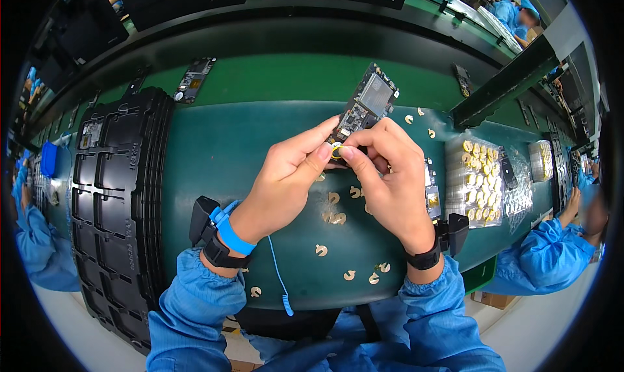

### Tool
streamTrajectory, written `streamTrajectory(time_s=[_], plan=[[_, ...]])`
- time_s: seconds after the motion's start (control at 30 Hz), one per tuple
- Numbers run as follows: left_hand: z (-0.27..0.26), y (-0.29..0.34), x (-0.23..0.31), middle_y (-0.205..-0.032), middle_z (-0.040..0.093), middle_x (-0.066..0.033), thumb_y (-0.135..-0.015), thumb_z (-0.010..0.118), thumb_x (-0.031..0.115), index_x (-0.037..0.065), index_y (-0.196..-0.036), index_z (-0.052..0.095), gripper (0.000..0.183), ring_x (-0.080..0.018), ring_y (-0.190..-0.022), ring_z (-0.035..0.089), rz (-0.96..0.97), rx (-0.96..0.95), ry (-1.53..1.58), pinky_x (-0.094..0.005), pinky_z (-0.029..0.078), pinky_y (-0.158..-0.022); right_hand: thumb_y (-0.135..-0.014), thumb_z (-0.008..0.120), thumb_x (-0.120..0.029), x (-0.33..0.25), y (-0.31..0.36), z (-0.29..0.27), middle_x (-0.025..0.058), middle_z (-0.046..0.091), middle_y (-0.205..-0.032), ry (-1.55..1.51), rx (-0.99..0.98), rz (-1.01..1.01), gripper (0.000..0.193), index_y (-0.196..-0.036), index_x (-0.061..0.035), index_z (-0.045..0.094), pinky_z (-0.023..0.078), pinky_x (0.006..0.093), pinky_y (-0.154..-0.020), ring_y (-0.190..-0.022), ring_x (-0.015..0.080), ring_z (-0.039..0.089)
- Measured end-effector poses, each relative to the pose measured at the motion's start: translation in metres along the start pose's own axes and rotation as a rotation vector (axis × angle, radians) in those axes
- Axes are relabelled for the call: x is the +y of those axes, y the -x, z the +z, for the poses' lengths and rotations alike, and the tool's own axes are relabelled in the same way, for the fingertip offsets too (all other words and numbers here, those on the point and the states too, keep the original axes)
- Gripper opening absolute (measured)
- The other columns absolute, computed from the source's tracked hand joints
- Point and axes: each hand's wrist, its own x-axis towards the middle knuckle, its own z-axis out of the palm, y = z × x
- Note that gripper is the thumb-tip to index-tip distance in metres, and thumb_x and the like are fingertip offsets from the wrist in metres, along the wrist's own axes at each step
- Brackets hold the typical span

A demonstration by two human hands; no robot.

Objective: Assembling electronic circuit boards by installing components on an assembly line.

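Note:
Over the middle of the mat, my left hand [292,170] grips the lower end of a narrow black circuit board [374,95], which tilts up and away to the right. Silver shield plates and small chips cover its face. My right hand [393,170] is closed in a pinch on a small round part with a yellow rim [336,151], held against the board's lower end beside my left thumb. My fingertips hide most of that part. Below my hands, several small pale discs with a notch [322,250] lie scattered on the green mat [214,157].
Stacked black trays [117,170] stand at the left. A clear tray of round yellow-and-white parts [478,180] sits at the right, with another board [431,190] beside it. One more board [195,79] lies at the back left. A dark post [504,82] rises at the right; co-workers sit on both sides.

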Motion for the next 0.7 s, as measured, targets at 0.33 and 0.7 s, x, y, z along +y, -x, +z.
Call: streamTrajectory(time_s=[0.33, 0.7], plan=[[0.0023, 0.0011, 0.0013, -0.141, 0.061, -0.0157, -0.111, 0.042, 0.008, -0.008, -0.155, 0.04, 0.046, -0.0192, -0.126, 0.06, -0.003, 0.008, -0.007, -0.0335, 0.048, -0.11, -0.087, 0.077, -0.001, -0.0001, 0.0009, 0.0038, 0.0081, 0.061, -0.08, 0.021, 0.026, -0.001, 0.008, -0.091, -0.0015, 0.07, 0.047, 0.0318, -0.059, -0.065, 0.0198, 0.059], [0.0036, -0.0009, -0.0012, -0.145, 0.057, -0.0184, -0.107, 0.043, -0.001, -0.009, -0.157, 0.035, 0.051, -0.0217, -0.129, 0.059, 0.042, -0.025, -0.019, -0.0359, 0.046, -0.114, -0.084, 0.079, 0.0, 0.0042, 0.0009, 0.0083, 0.0059, 0.061, -0.077, -0.019, 0.074, -0.014, 0.01, -0.087, -0.0008, 0.07, 0.044, 0.0298, -0.056, -0.061, 0.0155, 0.055]])
